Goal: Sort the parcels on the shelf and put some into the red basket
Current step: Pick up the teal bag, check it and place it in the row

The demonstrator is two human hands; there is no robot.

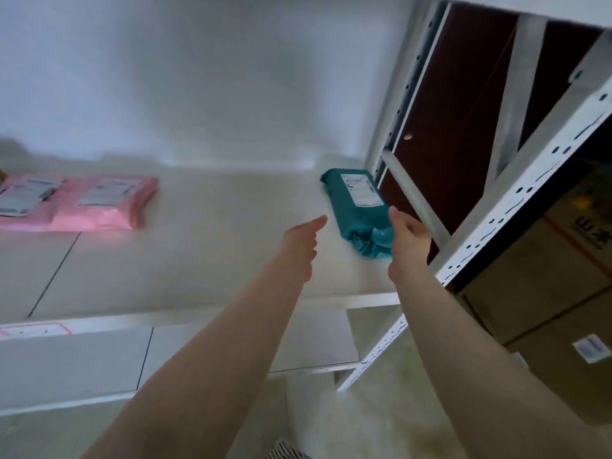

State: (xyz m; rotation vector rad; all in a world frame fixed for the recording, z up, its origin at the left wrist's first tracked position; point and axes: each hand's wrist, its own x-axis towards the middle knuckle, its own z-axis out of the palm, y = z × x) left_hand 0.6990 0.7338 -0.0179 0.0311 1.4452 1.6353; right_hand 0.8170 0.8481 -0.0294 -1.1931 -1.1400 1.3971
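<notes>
A teal parcel [356, 207] with a white label lies on the white shelf board [212, 260], close to the right upright. My right hand [409, 243] is at the parcel's near right corner, fingers relaxed and holding nothing. My left hand [303, 245] hovers just left of the parcel with its fingers extended toward it, apart from it. Two pink parcels [82, 203] with labels lie flat at the shelf's far left. The red basket is out of view.
A white slotted metal upright [516, 207] and cross braces frame the shelf on the right. Cardboard boxes [543, 293] stand beyond it at lower right. A white wall backs the shelf. A lower shelf board [99, 366] shows below the front rail.
</notes>
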